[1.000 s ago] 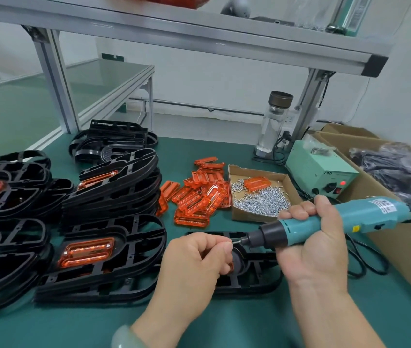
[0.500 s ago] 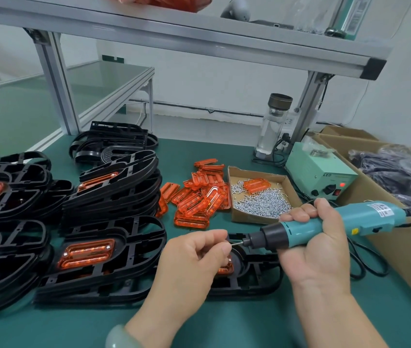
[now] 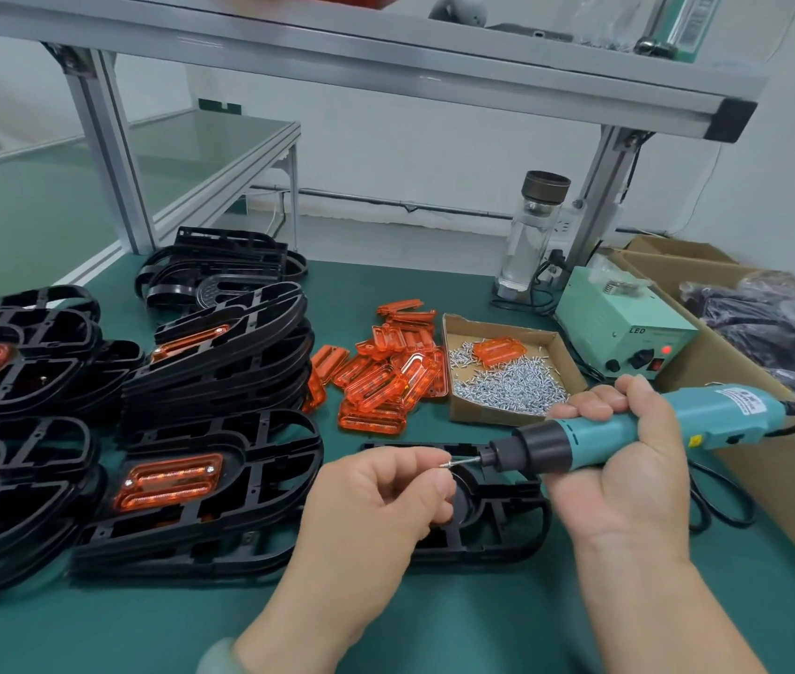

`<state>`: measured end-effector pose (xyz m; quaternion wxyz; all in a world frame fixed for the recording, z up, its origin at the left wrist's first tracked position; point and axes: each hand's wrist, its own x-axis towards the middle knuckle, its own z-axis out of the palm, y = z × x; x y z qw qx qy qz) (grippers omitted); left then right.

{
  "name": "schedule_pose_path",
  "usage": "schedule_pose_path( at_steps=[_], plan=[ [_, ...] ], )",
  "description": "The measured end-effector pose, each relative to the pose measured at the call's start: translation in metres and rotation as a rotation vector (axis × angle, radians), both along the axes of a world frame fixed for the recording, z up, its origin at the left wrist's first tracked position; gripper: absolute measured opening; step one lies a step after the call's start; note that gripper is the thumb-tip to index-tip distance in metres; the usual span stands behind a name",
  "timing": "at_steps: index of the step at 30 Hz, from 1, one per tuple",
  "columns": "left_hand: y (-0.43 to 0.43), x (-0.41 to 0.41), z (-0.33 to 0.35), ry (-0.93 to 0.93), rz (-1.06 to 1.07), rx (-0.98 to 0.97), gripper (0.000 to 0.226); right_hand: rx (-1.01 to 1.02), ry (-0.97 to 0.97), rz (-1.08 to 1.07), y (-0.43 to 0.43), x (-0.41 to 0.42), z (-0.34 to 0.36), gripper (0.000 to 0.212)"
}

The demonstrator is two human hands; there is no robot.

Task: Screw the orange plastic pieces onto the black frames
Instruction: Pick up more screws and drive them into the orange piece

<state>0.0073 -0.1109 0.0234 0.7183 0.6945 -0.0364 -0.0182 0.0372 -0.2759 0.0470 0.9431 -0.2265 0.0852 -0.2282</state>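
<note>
Loading step: left hand [image 3: 376, 518] pinches a screw [image 3: 445, 464] at the tip of the screwdriver [image 3: 594, 440] gripped by the right hand [image 3: 628, 484], over the black frame [image 3: 507, 520] on the surface [image 3: 483, 620]; next, likely seat it squarely in its hole.

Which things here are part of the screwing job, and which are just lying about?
In the job: electric screwdriver in the right hand; screw pinched by the left hand; black frame under both; loose orange pieces; tray of screws.
Lying about: water bottle; carton of dark bags; upper shelf.
</note>
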Motion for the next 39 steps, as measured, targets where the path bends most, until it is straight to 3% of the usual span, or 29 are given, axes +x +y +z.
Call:
schedule_pose_path(
  at_steps=[8,14,18,21,31,36,39],
  plan=[
    [0.001,-0.001,-0.002,-0.174,0.055,0.178,0.026,-0.039,-0.033,0.013,0.005,-0.003,0.001,0.024],
    [0.005,-0.001,-0.005,-0.228,0.058,0.293,0.016,-0.062,-0.046,0.002,0.003,-0.003,0.001,0.020],
    [0.006,0.001,-0.022,-0.388,0.113,0.777,0.036,-0.094,-0.026,-0.021,-0.003,0.002,-0.002,0.017],
    [0.002,0.007,-0.030,-0.346,0.105,0.926,0.034,-0.164,-0.013,-0.033,-0.005,0.005,-0.002,0.017],
    [0.010,0.010,-0.033,-0.191,0.046,0.853,0.061,-0.433,-0.031,-0.021,0.014,0.014,-0.001,0.023],
    [0.014,0.008,-0.030,-0.148,-0.101,0.891,0.048,-0.534,-0.037,-0.025,0.025,0.017,-0.001,0.020],
    [0.015,0.010,-0.031,-0.167,-0.113,0.896,0.055,-0.572,-0.051,-0.005,0.027,0.018,-0.002,0.013]
  ],
)
